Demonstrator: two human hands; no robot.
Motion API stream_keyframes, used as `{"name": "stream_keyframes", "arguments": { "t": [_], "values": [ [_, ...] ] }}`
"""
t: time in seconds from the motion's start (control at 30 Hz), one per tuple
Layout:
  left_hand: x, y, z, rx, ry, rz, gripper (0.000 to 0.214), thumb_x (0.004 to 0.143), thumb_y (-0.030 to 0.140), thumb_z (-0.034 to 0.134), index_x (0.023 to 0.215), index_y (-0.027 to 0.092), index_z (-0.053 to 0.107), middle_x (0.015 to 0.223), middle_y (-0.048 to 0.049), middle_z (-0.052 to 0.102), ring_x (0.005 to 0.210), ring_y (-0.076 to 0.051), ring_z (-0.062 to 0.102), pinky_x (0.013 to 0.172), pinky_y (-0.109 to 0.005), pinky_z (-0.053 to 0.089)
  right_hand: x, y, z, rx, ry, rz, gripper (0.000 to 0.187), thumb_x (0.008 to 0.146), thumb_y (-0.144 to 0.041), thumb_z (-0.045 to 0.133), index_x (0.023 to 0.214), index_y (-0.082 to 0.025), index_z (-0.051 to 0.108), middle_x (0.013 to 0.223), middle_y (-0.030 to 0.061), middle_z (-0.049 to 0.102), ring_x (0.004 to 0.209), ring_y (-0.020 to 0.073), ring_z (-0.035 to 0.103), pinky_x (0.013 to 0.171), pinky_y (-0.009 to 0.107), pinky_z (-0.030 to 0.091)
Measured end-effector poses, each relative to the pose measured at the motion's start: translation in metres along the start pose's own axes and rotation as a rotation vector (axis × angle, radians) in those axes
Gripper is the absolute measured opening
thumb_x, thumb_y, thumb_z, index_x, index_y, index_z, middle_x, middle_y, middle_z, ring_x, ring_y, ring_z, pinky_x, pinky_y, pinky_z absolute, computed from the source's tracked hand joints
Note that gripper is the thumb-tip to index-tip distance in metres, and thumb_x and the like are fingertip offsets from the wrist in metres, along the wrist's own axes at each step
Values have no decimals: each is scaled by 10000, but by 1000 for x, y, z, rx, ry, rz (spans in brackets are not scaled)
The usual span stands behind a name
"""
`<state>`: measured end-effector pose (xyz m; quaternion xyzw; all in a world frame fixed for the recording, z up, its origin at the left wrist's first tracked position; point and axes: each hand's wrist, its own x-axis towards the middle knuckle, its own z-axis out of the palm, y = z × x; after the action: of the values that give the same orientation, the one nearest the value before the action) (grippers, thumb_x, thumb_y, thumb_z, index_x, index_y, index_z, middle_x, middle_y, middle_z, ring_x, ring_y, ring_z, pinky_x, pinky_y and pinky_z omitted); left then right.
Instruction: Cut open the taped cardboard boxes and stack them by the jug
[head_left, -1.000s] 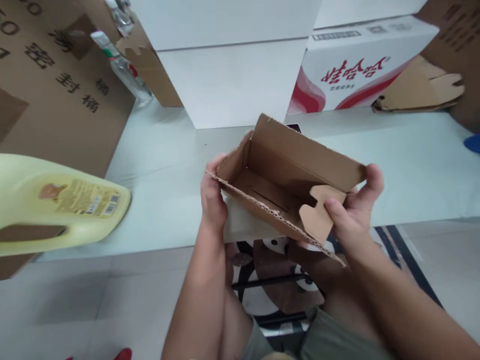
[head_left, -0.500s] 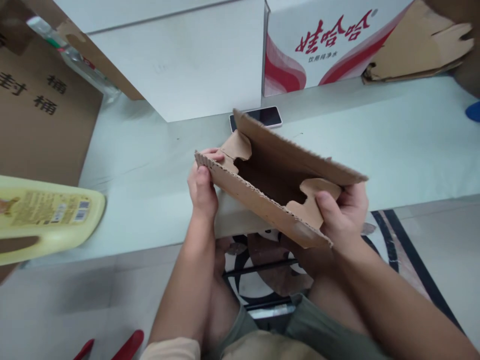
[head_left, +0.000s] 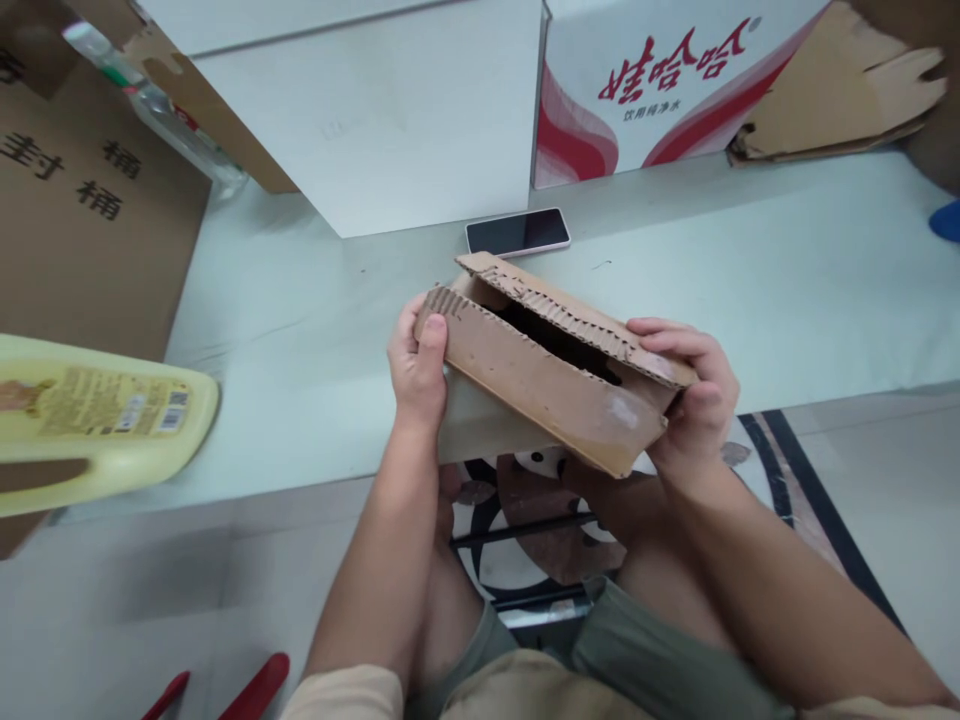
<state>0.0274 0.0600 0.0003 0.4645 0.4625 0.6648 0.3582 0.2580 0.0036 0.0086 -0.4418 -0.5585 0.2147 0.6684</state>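
I hold a small brown corrugated cardboard box (head_left: pixel 540 385) over the near edge of a pale table (head_left: pixel 787 290). My left hand (head_left: pixel 417 365) grips its left end, thumb pressed on the front wall. My right hand (head_left: pixel 694 395) clasps the right end, fingers lying over the lid flap, which is folded down almost flat with a dark gap still showing beneath it.
A black phone (head_left: pixel 517 232) lies on the table just behind the box. A yellow jug (head_left: pixel 97 425) lies at the left edge. A big white box (head_left: pixel 360 110), a red-and-white carton (head_left: pixel 660 85), brown cartons (head_left: pixel 82 220) and a flattened cardboard piece (head_left: pixel 840 90) line the back.
The lid flap has come down over the box and the side tabs have gone inside. My right fingers moved from the tab onto the lid. The phone is now fully uncovered.
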Motion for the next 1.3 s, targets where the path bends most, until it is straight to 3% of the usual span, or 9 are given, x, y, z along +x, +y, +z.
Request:
{"name": "stream_keyframes", "arguments": {
  "t": [0.1, 0.2, 0.43, 0.6, 0.77, 1.0, 1.17, 1.3],
  "values": [
    [3, -6, -3, 20, -39, 17, 488, 847, 669, 701, 1048, 225, 740, 986, -41, 720, 932, -190, 693, 894, -294, 528, 0, 3, -2, -24, -2, -6, 507, 909, -754, 500, 908, -288, 699, 1032, 83, 744, 998, 293, 710, 902, 498, 565],
    [7, -12, -6, 47, -76, 46, 543, 818, 712, 700, 1054, 225, 736, 1006, -46, 732, 913, -194, 697, 854, -303, 541, 0, 6, -5, -18, -27, 6, 385, 887, -650, 595, 899, -281, 705, 1045, 72, 742, 1000, 289, 698, 909, 488, 546],
    [8, -18, -8, 44, -66, 94, 458, 854, 651, 704, 1063, 244, 737, 1023, -32, 737, 909, -174, 697, 831, -282, 540, -2, 5, -11, 8, -90, 47, 180, 848, -422, 640, 917, -282, 729, 1130, 57, 744, 1095, 300, 666, 956, 484, 509],
    [9, -18, -9, 57, -60, 105, 458, 863, 646, 695, 1074, 241, 730, 1031, -36, 732, 911, -179, 697, 837, -296, 545, 1, 1, -7, 82, -21, 52, 371, 1010, -393, 457, 834, -268, 758, 1043, 66, 772, 1044, 275, 689, 966, 487, 505],
    [9, -17, -10, 82, -59, 95, 468, 860, 651, 694, 1085, 242, 721, 1028, -37, 718, 915, -182, 692, 843, -307, 549, 1, 3, -10, 69, -67, 134, 175, 920, -375, 635, 854, -273, 760, 1097, 56, 768, 1076, 279, 691, 975, 475, 518],
    [8, -11, -11, 123, -71, 146, 461, 880, 604, 696, 1177, 252, 696, 1138, -57, 705, 1050, -210, 688, 944, -348, 553, -1, 5, -14, -2, -142, 130, 198, 851, -456, 651, 859, -264, 697, 1174, 79, 737, 1140, 314, 666, 1004, 513, 521],
    [14, 3, -15, 274, -169, 327, 272, 960, 444, 635, 1113, 246, 741, 1167, -63, 728, 1160, -230, 676, 1079, -405, 525, -1, 8, -15, 105, -183, 102, 102, 862, -358, 678, 931, -293, 716, 1184, 33, 736, 1129, 261, 664, 980, 429, 521],
    [18, 16, -20, 404, -243, 416, 234, 977, 340, 601, 1089, 257, 789, 1270, -59, 712, 1237, -239, 659, 1142, -434, 505, -2, 11, -15, 155, -222, 115, 176, 875, -383, 694, 1036, -315, 712, 1208, 23, 736, 1159, 254, 659, 961, 407, 539]
  ]
}}
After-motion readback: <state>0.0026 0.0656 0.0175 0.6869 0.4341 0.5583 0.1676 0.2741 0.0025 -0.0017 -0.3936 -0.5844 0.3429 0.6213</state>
